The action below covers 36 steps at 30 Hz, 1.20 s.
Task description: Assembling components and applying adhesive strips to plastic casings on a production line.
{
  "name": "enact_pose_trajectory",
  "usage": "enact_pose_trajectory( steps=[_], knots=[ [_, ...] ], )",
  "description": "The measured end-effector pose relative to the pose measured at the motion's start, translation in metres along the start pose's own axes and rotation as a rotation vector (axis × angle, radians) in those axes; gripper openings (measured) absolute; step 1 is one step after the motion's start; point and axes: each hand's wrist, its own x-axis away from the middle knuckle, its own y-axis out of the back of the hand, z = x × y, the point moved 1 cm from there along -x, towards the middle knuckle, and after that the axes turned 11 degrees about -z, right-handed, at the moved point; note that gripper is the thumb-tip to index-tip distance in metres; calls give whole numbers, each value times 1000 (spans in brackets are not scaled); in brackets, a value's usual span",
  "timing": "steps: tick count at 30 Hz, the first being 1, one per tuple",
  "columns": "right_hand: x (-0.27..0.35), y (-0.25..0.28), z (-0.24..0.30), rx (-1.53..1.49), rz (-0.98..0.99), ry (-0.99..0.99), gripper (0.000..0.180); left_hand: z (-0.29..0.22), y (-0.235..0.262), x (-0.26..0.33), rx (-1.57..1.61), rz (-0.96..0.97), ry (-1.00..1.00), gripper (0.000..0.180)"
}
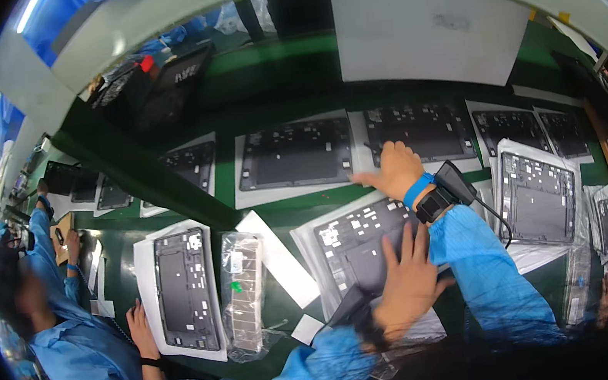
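while left hand (407, 284) lies flat on a dark panel (362, 240), right hand (395, 169) reaches out open.

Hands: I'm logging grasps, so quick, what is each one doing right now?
Left hand: open, flat on the near panel, holding nothing.
Right hand: open, fingers spread at the edge of the far panel, holding nothing.

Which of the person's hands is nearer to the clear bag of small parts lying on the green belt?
Left. The left hand rests flat on the dark panel just right of the clear bag. The right hand reaches farther up the belt, well beyond it.
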Motion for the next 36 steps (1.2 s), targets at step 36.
enact_pose_trajectory(
  steps=[36],
  knots=[
    [-59, 103, -31, 119, -27, 907, 26, 92, 41, -17, -216, -19, -252, 41]
  ],
)
